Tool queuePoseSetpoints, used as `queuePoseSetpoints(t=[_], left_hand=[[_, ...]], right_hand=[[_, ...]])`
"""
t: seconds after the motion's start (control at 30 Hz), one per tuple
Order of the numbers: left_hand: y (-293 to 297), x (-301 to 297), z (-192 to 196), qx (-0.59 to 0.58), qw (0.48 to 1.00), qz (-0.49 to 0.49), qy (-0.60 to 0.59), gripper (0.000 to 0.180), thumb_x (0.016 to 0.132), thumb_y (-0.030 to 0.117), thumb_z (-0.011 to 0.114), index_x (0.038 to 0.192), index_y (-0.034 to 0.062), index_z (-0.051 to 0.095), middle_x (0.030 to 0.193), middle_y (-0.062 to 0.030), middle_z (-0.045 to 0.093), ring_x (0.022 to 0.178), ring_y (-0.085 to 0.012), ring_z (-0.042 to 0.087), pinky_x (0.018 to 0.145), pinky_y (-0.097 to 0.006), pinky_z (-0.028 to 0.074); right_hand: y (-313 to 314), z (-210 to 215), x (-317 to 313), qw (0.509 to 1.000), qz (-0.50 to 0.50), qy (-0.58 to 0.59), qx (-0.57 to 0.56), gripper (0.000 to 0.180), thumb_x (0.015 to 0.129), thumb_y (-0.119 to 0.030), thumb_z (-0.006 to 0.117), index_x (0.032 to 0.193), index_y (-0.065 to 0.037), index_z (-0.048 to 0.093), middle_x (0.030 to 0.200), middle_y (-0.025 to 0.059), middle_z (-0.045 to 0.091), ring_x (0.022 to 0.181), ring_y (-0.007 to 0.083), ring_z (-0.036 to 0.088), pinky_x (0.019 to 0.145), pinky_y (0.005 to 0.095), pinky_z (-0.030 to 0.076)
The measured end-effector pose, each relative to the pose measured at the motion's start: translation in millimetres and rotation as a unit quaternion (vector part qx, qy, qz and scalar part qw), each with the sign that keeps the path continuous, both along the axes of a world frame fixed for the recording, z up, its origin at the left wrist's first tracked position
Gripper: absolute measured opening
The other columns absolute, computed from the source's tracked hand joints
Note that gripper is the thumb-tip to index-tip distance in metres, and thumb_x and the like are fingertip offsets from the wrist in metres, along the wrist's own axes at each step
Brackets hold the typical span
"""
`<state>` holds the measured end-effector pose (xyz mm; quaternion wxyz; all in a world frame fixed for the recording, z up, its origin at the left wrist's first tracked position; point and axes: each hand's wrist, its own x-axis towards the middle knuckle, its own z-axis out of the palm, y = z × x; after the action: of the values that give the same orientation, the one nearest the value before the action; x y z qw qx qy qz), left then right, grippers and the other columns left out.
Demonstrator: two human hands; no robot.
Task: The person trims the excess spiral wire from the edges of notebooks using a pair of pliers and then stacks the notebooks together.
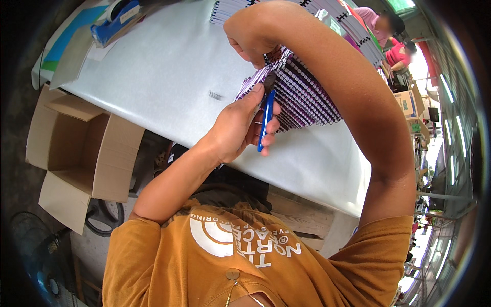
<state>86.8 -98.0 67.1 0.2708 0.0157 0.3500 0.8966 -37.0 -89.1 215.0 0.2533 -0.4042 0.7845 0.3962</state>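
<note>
On the table (169, 77), the stack of notebooks (304, 94) lies under the person's right forearm, coil spines up; right hand (253, 33) is curled over its far corner, can't tell if its fingers grip anything, while left hand (232, 125) has fingers wrapped round the blue pliers (266, 120), nose at the coil ends. To do it well, I'd say steady the stack with the right, keep those fingertips off the nose, and work only the wire end, not the pages. Loose coil bit (215, 95) lies left, best kept clear.
</note>
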Motion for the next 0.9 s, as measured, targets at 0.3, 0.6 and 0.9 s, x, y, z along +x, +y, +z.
queuePoseSetpoints(t=[0.3,0.6,0.9], left_hand=[[10.1,2.5,12.1,-0.029,0.999,0.006,0.024,0.058,0.099,0.05,0.019,0.116,0.0032,0.049,0.095,-0.0126,0.06,0.093,-0.0269,0.063,0.071,-0.036,0.053],[10.3,6.2,20.1,0.041,0.999,0.019,-0.026,0.058,0.098,0.052,0.022,0.111,0.0022,0.049,0.091,-0.0121,0.058,0.085,-0.0285,0.063,0.072,-0.041,0.055],[9.1,6.2,19.9,0.002,1.0,0.026,-0.016,0.048,0.099,0.048,0.023,0.098,0.008,0.049,0.073,-0.0053,0.049,0.058,-0.0166,0.049,0.052,-0.031,0.046]], right_hand=[[-5.2,31.2,12.2,0.996,-0.064,-0.017,0.067,0.032,0.07,-0.019,0.065,0.097,-0.004,0.07,0.101,0.0132,0.067,0.09,0.0284,0.065,0.076,0.0406,0.051],[-5.0,37.7,17.7,0.995,-0.039,0.014,0.095,0.035,0.066,-0.022,0.074,0.097,-0.007,0.072,0.101,0.0109,0.068,0.089,0.0279,0.065,0.076,0.0396,0.052],[10.2,0.2,10.2,1.0,-0.021,-0.004,-0.013,0.03,0.06,-0.01,0.074,0.088,-0.001,0.067,0.082,0.0104,0.068,0.077,0.0253,0.065,0.063,0.0358,0.051]])
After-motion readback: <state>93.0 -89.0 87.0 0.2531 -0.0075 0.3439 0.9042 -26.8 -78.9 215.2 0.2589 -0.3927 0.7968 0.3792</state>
